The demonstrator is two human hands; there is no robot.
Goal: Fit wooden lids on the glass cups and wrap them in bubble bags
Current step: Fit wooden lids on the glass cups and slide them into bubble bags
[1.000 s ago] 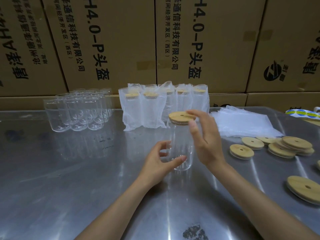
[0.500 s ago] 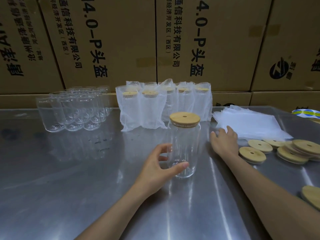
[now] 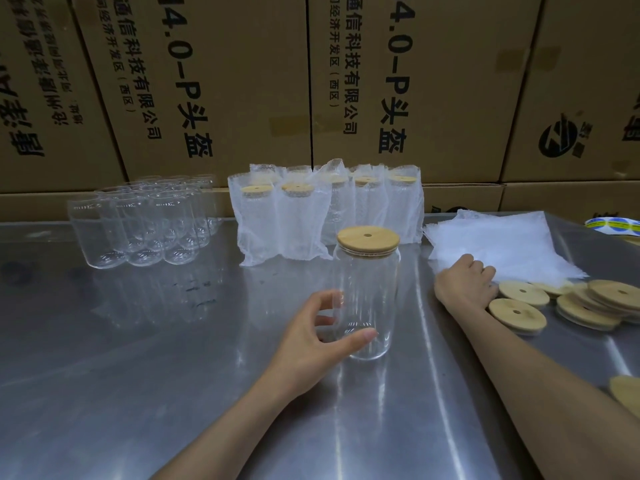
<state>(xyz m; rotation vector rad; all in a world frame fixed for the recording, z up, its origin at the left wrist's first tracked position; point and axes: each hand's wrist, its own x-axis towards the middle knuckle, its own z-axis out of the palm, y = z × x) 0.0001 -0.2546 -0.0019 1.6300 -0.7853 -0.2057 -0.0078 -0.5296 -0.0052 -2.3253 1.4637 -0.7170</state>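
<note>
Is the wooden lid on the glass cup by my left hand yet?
On. The wooden lid sits flat across the mouth of the upright glass cup.

"4.0-p头盔" on cardboard boxes (image 3: 242, 81)

A clear glass cup (image 3: 366, 299) is standing upright near the middle of the worktop, a round wooden lid (image 3: 368, 238) with a small hole sitting flat on its mouth. To its right a stack of flat white bubble bags (image 3: 502, 244) is lying, loose wooden lids (image 3: 568, 301) overlapping just in front of it.
</note>
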